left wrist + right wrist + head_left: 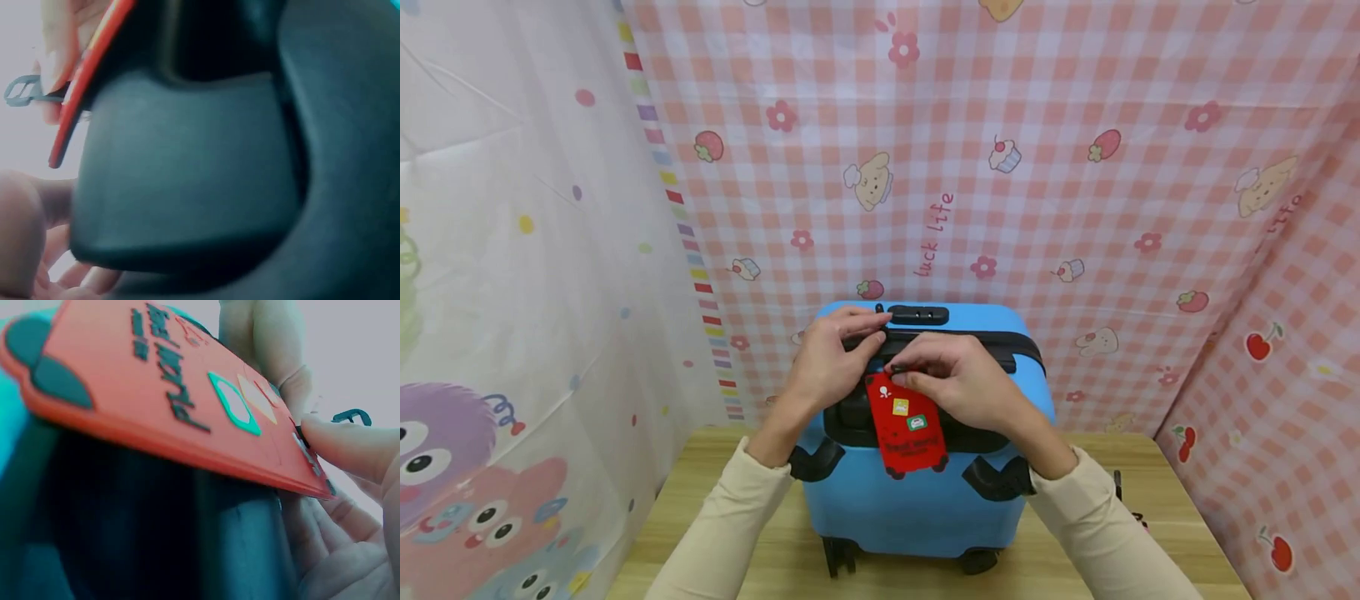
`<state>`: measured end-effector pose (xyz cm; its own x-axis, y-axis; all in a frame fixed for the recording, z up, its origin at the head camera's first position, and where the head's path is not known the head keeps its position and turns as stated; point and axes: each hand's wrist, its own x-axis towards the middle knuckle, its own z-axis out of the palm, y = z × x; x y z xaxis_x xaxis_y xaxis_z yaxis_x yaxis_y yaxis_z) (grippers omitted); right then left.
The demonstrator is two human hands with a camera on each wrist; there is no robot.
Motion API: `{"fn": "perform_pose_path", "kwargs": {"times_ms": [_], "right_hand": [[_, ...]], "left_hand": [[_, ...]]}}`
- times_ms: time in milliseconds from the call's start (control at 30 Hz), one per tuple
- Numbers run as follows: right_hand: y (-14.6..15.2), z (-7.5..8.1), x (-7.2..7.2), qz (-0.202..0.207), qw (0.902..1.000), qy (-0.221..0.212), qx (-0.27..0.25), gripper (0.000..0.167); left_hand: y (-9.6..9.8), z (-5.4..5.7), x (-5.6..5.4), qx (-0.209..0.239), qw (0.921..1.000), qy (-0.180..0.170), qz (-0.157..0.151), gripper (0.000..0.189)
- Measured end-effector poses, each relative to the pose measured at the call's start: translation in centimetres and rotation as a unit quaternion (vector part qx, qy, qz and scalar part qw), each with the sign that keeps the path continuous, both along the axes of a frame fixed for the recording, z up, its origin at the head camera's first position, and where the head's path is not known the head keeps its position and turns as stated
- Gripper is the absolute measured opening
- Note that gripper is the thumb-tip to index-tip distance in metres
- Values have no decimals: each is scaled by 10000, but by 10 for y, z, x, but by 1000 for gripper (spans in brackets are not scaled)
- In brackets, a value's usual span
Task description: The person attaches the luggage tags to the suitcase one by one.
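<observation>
A blue suitcase point(917, 517) with black trim stands on the table. Against its front hangs a red luggage tag point(910, 433), shaped like a small suitcase with stickers. My right hand point(958, 379) pinches the tag's black strap point(898, 368) at the upper end, and the strap's loop point(353, 415) pokes out past the fingers. My left hand point(831, 358) is at the left part of the suitcase top, its thumb and forefinger close together beside a black part. Whether they pinch it is hidden. In the left wrist view, a black block of the suitcase point(187, 175) covers some fingers.
A black combination lock point(917, 315) is set in the suitcase top behind my hands. Small dark items point(1138, 518) lie on the wooden table point(730, 500) at the right, partly behind my sleeve. A pink checked cloth point(985, 200) hangs close behind the suitcase.
</observation>
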<state>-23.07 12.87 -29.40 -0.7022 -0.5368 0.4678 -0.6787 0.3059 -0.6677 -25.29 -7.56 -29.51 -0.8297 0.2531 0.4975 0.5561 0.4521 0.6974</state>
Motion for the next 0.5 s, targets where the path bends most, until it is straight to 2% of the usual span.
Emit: {"fn": "perform_pose_path", "kwargs": {"times_ms": [200,300,400,500], "right_hand": [[-3,0,-5,24,9928,1144,366,16],[-4,1,-7,-40,9865,1570,469,15],[-5,1,-7,-203,9810,1864,498,15],[-7,0,-7,-286,9790,1968,444,15]], "left_hand": [[3,0,-4,261,9994,62,212,24],[3,-1,-7,377,9991,73,179,24],[2,-2,-9,486,9987,56,110,23],[1,-2,-10,596,9982,-54,14,22]]}}
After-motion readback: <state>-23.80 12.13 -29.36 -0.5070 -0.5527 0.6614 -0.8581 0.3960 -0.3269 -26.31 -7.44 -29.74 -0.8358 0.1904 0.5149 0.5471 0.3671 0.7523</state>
